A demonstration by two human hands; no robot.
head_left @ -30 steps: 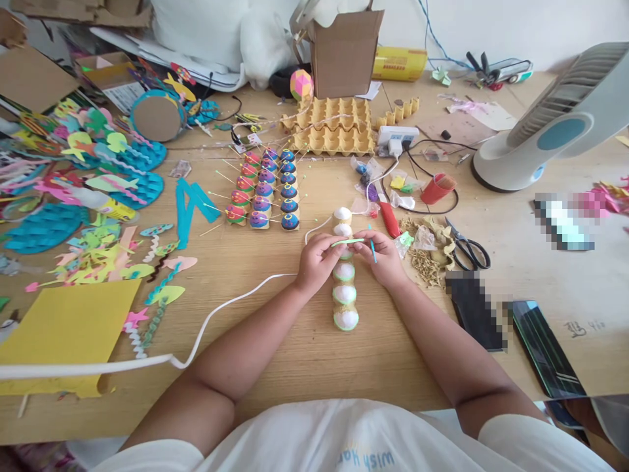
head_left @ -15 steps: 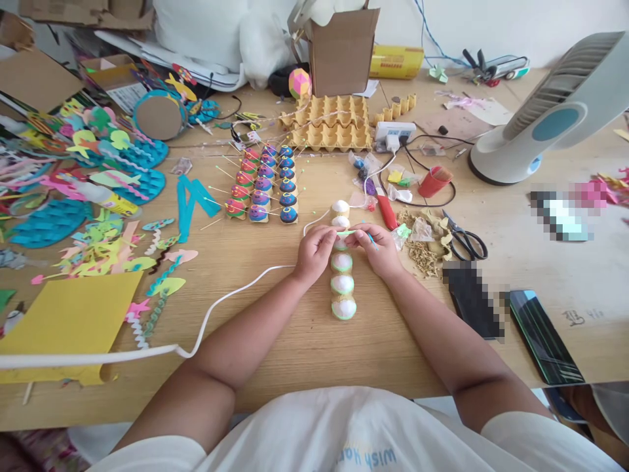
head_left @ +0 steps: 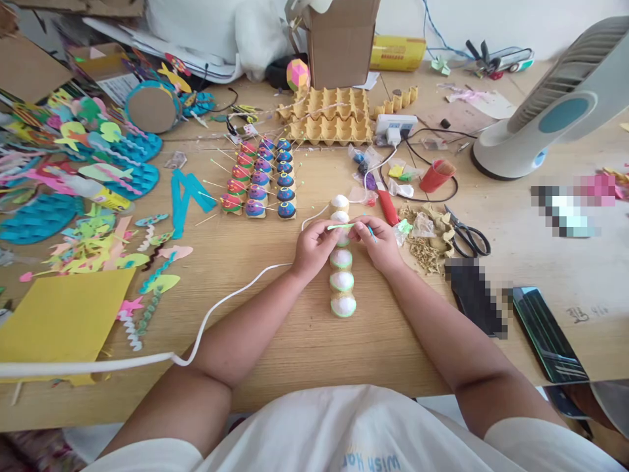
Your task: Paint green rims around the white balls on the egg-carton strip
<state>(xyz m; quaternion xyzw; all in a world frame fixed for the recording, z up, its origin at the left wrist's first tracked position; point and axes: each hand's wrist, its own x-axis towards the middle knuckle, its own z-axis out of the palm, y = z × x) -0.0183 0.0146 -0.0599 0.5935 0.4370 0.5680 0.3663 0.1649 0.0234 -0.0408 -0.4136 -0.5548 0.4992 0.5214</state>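
Observation:
Above a row of egg-carton cups, a thin light-green strand of modelling clay point(head_left: 341, 227) stretches between my hands. My left hand point(head_left: 314, 248) is closed, pinching the strand's left part. At its other end my right hand point(head_left: 379, 246) is closed too, thumb against forefinger, with a thin blue stick point(head_left: 372, 235) poking out from the fingers. The egg-carton row point(head_left: 343, 282) runs away from me on the table; its cups are topped with white, and several have a light-green rim. Fingers and strand cover part of the middle cups.
Three rows of painted egg-carton cups point(head_left: 258, 180) with sticks stand behind, to the left. Scissors point(head_left: 466, 235), a red cup point(head_left: 437, 176), a phone point(head_left: 548, 334) and a fan point(head_left: 545, 111) are at right. A white cable point(head_left: 216, 301) crosses the left side, near yellow foam sheet point(head_left: 63, 321).
The green strand now shows longer, sticking out past my left fingertips. Both hands stay over the cup row, and the view has shifted slightly.

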